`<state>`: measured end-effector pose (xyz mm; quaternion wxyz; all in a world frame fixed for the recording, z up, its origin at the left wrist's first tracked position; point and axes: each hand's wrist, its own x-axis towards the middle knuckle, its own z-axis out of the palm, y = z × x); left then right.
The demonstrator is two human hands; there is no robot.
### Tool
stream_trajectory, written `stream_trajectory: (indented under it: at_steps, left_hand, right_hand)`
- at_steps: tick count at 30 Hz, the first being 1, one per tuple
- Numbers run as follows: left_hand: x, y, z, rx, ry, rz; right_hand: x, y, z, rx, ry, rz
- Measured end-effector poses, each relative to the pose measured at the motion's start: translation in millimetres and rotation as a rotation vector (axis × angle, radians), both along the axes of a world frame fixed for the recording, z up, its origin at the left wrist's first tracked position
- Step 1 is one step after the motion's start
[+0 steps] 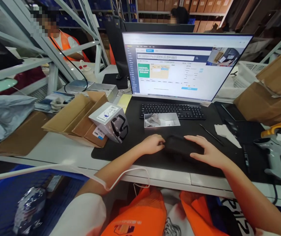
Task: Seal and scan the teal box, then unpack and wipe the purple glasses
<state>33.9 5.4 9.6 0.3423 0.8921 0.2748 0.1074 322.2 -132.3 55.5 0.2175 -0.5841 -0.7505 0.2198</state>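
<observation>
A flat black object lies on the black desk mat in front of me. My left hand has its fingers curled against the object's left end. On the right end rests my right hand, fingers bent over its top edge. Just beyond sits a small clear tray with crumpled wrapping in it, and behind that a black keyboard under a lit monitor.
An open cardboard box and a white product box stand at the left. A grey plastic bag lies far left. A yellow-grey barcode scanner, white paper and brown cartons are at the right. Two other people sit behind the shelving.
</observation>
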Motion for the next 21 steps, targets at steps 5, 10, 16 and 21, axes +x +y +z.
stream_trajectory:
  at_steps: [5,10,16,21]
  left_hand:
    - [5,-9,-3.9,-0.062,-0.1,0.11]
    - [5,-6,-1.1,-0.062,-0.154,0.143]
    - [-16,6,13.7,0.034,-0.049,0.06]
    - [-28,14,17.9,-0.001,0.029,-0.053]
  right_hand:
    - [-41,6,14.5,0.004,-0.141,-0.114]
    - [-81,12,19.3,0.18,-0.237,-0.132]
    - [-83,13,6.6,0.249,-0.216,-0.092]
    - [-98,23,-7.5,0.285,-0.24,-0.005]
